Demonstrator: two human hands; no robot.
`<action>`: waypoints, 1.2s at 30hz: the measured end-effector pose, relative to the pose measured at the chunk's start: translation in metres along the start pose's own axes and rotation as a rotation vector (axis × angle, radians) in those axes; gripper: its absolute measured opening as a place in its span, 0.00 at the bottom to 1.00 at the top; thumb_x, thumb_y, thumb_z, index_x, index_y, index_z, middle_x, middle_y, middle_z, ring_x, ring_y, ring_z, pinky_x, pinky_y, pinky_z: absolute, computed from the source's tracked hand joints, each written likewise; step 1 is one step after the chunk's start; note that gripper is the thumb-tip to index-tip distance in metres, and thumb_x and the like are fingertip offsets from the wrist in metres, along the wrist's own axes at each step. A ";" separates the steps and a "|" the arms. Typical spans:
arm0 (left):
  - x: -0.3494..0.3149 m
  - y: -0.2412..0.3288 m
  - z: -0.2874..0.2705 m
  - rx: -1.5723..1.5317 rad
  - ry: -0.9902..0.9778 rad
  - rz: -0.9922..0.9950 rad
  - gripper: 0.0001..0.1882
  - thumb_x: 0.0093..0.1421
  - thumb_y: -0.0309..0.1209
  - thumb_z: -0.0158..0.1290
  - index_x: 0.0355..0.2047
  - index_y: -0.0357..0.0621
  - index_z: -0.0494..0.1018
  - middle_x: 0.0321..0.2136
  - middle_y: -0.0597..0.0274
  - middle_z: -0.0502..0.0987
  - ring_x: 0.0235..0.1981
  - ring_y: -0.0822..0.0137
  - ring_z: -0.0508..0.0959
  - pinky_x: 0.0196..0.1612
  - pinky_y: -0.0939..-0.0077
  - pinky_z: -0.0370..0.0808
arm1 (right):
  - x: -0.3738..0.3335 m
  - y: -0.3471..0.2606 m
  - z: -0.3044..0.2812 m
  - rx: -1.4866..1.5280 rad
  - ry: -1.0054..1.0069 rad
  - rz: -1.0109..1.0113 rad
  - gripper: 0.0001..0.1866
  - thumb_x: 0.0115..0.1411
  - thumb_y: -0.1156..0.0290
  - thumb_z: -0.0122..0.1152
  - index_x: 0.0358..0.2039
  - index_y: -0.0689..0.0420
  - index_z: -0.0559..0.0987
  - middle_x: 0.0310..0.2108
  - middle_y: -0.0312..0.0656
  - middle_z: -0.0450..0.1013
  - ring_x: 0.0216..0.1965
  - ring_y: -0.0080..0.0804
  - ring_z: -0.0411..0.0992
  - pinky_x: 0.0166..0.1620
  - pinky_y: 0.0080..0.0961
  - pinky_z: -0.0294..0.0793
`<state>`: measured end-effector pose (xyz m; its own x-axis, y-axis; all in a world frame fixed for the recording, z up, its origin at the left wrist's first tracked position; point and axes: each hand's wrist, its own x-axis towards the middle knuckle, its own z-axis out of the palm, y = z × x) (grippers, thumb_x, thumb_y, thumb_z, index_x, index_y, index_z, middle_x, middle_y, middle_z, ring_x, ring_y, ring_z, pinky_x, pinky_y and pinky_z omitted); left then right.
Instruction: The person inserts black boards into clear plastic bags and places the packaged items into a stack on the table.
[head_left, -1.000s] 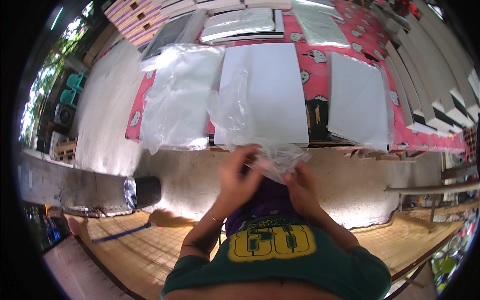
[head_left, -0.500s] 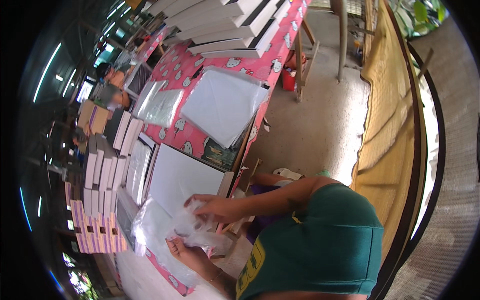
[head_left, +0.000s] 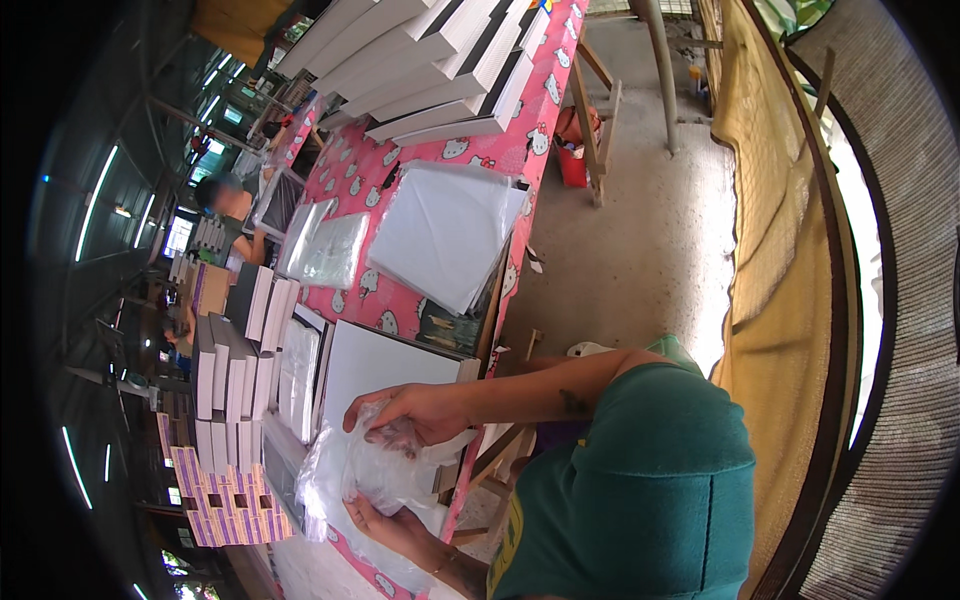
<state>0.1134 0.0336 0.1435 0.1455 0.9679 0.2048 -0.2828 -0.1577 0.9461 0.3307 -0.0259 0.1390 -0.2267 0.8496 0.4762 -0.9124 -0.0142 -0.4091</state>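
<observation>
Clear, crumpled plastic wrap [head_left: 345, 462] is bunched between my two hands, in front of a thick white-topped book or block [head_left: 385, 365] on the table. My right hand [head_left: 420, 412], the upper one, has its fingers curled into the film over the block's near part. Lower down, my left hand [head_left: 390, 525] pinches the film's lower side between thumb and fingers. The film droops towards the table's near end. Part of the block is hidden behind it.
Tall stacks of thick books [head_left: 235, 370] stand at the left, and more [head_left: 440, 70] at the far end. Flat plastic-covered white sheets [head_left: 445, 235] and folded clear bags [head_left: 325, 248] lie on the pink patterned tablecloth [head_left: 380, 318]. A co-worker [head_left: 235, 205] sits at the far left.
The view has shifted slightly, so the table's things sit a little lower. My right hand has turned, its fingers now spread further over the film. Both hands still hold the plastic.
</observation>
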 end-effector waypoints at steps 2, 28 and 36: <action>-0.003 0.002 -0.009 -0.018 -0.030 0.012 0.21 0.62 0.30 0.49 0.53 0.32 0.64 0.50 0.48 0.70 0.49 0.57 0.74 0.52 0.64 0.73 | 0.002 0.005 0.001 0.017 -0.001 0.006 0.17 0.63 0.71 0.51 0.53 0.52 0.66 0.34 0.33 0.70 0.27 0.17 0.70 0.24 0.19 0.74; -0.028 0.059 -0.007 1.019 -0.346 0.071 0.11 0.53 0.26 0.55 0.37 0.36 0.77 0.30 0.52 0.75 0.25 0.63 0.75 0.32 0.71 0.72 | -0.027 -0.111 -0.001 -2.139 0.044 0.277 0.09 0.51 0.68 0.61 0.30 0.60 0.79 0.31 0.45 0.75 0.36 0.43 0.75 0.39 0.33 0.74; -0.042 0.045 -0.051 0.519 -0.428 0.347 0.20 0.49 0.42 0.62 0.27 0.34 0.76 0.32 0.45 0.75 0.35 0.53 0.77 0.39 0.55 0.74 | -0.017 -0.134 -0.021 -1.738 -0.131 0.597 0.13 0.52 0.64 0.68 0.31 0.60 0.77 0.26 0.40 0.74 0.28 0.35 0.74 0.36 0.29 0.72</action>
<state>0.0466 -0.0046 0.1646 0.5150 0.7019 0.4921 0.0875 -0.6141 0.7844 0.4643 -0.0271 0.1698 -0.4489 0.8936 -0.0011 0.6102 0.3056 -0.7310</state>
